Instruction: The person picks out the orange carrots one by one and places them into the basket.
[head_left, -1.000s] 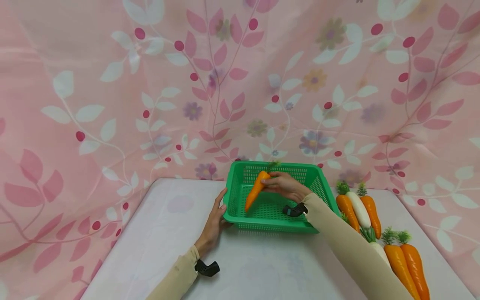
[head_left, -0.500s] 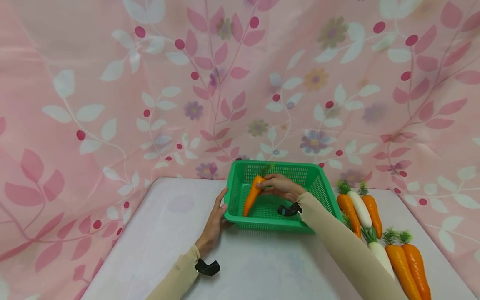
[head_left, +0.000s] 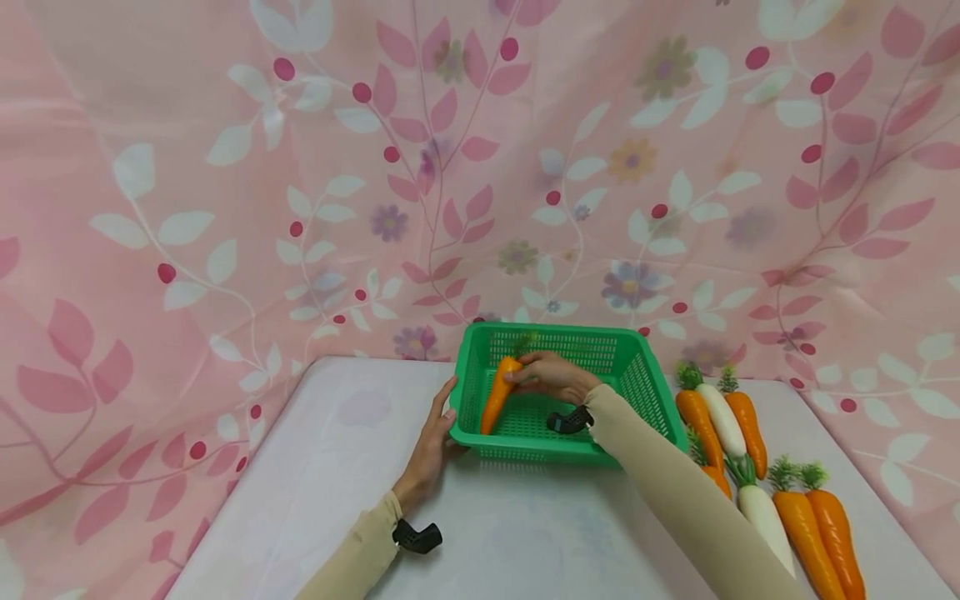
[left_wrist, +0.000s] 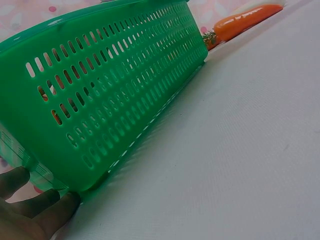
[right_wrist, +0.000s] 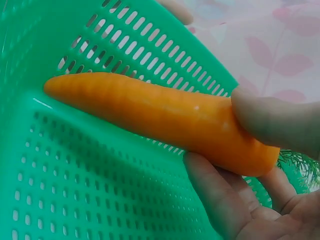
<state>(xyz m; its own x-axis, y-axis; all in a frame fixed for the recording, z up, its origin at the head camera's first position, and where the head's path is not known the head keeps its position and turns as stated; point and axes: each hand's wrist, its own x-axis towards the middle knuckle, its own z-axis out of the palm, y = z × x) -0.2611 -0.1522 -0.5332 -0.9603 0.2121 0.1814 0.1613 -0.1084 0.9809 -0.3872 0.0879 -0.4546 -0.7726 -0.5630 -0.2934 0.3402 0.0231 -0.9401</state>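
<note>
Placing step, apparently: the right hand [head_left: 551, 375] pinches a carrot [head_left: 498, 395] inside the basket [head_left: 555, 451], the left hand [head_left: 427, 446] rests straightened fingers against the basket's left side, and lowering, then releasing, seems called for.

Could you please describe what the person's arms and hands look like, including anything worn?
The left sleeve and right sleeve are plain beige and long. The left hand and right hand are ungloved. A small black angular device sits at the left wrist, with another black device at the right.
</note>
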